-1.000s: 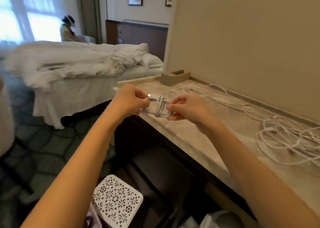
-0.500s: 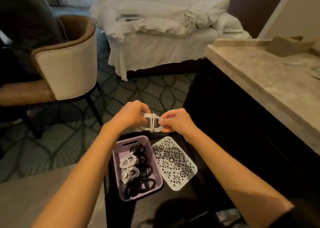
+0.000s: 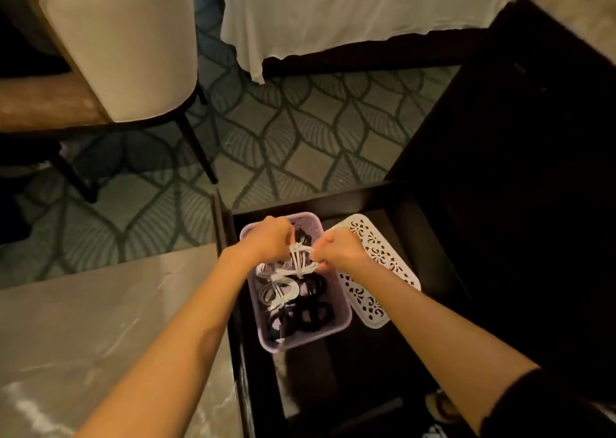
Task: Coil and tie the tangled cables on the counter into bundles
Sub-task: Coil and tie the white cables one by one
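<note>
Nearest in, your two bare forearms are reaching down and forward over an open dark drawer [image 3: 366, 377], with a marble counter top [image 3: 100, 337] lying just to your left. Your left hand [image 3: 266, 239] is curling its fingers round one end of a white cable bundle [image 3: 300, 259], and your right hand [image 3: 336, 249] is pinching the other end, so both are gripping it and neither is free. A second ago you were holding this bundle up over the counter edge beside the loose white tangle. Half a second ago it was hanging above the drawer, and now you are bringing it down to the mouth of the lilac basket [image 3: 345, 307]. By my reading, this cable is finished and you are stowing it, while the tangle, now out of view, is waiting for the next round. The bundle is looking compact, with short loops cinched across the middle by several turns of its own cord, so it should be keeping its shape when released. Under it, coiled white cables [image 3: 278, 292] and black cable bundles [image 3: 311, 312] are already filling the basket. The pierced white lid [image 3: 376, 264] is lying just beside the basket on its right. Farther out, the leaf-patterned carpet [image 3: 300, 137], an upholstered chair [image 3: 123, 44] and a white bed skirt [image 3: 333, 14] are closing the view.
</note>
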A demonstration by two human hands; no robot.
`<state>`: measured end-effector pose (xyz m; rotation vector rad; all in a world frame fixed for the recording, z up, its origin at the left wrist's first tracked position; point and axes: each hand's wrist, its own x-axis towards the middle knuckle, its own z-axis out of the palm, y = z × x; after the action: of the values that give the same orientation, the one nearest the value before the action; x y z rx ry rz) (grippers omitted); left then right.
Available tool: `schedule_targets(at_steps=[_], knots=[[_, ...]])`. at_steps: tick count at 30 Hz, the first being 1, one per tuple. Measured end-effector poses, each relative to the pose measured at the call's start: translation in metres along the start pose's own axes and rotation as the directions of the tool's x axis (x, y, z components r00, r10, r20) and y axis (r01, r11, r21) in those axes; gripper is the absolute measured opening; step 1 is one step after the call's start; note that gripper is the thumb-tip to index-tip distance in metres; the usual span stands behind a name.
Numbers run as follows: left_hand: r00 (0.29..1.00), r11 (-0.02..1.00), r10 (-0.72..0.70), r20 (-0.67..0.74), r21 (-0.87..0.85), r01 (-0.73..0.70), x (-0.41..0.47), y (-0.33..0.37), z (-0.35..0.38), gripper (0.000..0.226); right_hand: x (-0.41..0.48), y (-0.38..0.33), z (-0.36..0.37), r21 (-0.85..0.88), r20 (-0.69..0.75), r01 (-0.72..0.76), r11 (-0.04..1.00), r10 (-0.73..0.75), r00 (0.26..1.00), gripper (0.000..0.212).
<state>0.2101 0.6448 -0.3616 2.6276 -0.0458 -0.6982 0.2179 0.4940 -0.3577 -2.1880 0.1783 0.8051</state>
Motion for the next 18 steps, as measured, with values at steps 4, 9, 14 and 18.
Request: schedule_targets(at_steps=[4, 9, 14, 18], knots=[[0.997, 0.999, -0.03, 0.075, -0.014, 0.031, 0.008, -0.009, 0.028, 0.013, 0.012, 0.021, 0.013, 0.015, 0.047, -0.095, 0.995, 0.094, 0.994, 0.019], [0.981, 0.998, -0.042, 0.19, -0.027, 0.048, 0.012, -0.004, 0.061, 0.02, 0.014, 0.042, 0.012, -0.076, 0.165, -0.168, 0.983, 0.179, 0.97, 0.021], [0.955, 0.997, -0.056, 0.291, -0.027, 0.067, 0.013, 0.009, 0.088, 0.028, 0.01, 0.06, 0.011, -0.178, 0.281, -0.247, 0.952, 0.29, 0.915, 0.029], [0.926, 0.991, -0.11, 0.361, -0.031, 0.13, 0.011, 0.011, 0.097, 0.033, 0.008, 0.067, 0.02, -0.185, 0.357, -0.268, 0.946, 0.318, 0.878, 0.033]])
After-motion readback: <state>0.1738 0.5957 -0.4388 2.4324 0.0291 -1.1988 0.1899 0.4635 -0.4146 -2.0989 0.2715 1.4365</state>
